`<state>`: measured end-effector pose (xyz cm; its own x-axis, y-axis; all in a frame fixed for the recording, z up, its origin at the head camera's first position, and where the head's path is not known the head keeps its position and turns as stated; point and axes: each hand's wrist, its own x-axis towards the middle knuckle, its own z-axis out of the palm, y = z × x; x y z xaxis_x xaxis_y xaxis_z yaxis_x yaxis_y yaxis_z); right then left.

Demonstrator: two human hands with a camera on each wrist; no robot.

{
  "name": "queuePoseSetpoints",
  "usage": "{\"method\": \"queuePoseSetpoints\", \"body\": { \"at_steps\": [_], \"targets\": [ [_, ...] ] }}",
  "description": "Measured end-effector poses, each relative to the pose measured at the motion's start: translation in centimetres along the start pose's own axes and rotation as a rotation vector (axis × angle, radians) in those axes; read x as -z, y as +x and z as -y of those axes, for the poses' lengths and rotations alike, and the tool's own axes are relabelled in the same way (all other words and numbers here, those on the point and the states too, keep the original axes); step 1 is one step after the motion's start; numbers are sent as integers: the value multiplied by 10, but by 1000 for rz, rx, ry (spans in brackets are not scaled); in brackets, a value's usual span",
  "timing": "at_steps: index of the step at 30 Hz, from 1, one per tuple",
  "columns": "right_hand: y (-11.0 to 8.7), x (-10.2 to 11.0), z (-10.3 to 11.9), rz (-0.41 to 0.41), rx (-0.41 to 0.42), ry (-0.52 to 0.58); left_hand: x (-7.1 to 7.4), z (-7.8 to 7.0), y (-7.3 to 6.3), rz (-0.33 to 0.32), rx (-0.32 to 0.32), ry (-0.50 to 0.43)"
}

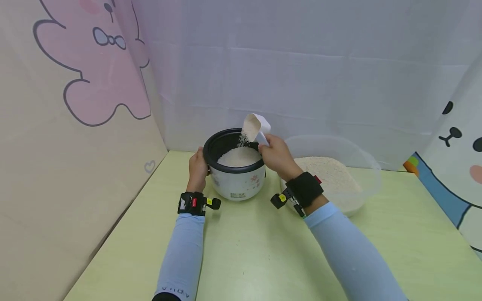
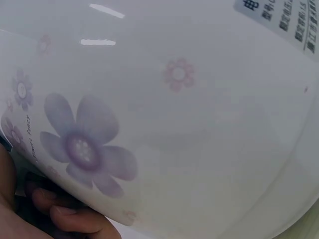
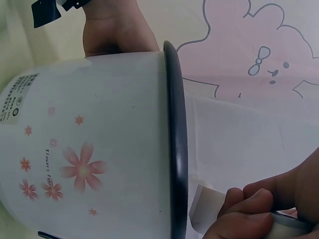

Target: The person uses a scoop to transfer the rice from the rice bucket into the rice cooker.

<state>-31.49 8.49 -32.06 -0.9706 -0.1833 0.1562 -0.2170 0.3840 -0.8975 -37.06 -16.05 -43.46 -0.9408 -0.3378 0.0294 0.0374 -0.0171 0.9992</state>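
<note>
A white rice cooker [image 1: 237, 184] with flower prints and a black rim stands on the table, its lid not in view. White rice [image 1: 240, 159] lies inside it. My left hand [image 1: 197, 169] holds the cooker's left side; in the left wrist view its fingers [image 2: 75, 219] curl at a dark part there, perhaps a handle. Above the right side of the rim, my right hand [image 1: 279, 156] grips a white measuring cup [image 1: 264, 122] by its handle. The cup is tipped to the left, and grains fall from it into the cooker.
Right behind my right forearm sits a translucent plastic tub [image 1: 373, 169] holding a heap of rice [image 1: 327, 173]. The pale green table [image 1: 241, 251] meets a white cloth backdrop [image 1: 301, 83] at the back. A cream panel [image 1: 75, 188] borders the left side.
</note>
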Motion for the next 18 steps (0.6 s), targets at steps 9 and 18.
{"method": "queuePoseSetpoints", "body": {
  "at_steps": [9,18],
  "targets": [
    [1,-11,0,28,37,-40,-1,1,0,6,21,6],
    [-3,-19,4,42,94,-129,-1,2,-1,10,1,5]
  ]
}}
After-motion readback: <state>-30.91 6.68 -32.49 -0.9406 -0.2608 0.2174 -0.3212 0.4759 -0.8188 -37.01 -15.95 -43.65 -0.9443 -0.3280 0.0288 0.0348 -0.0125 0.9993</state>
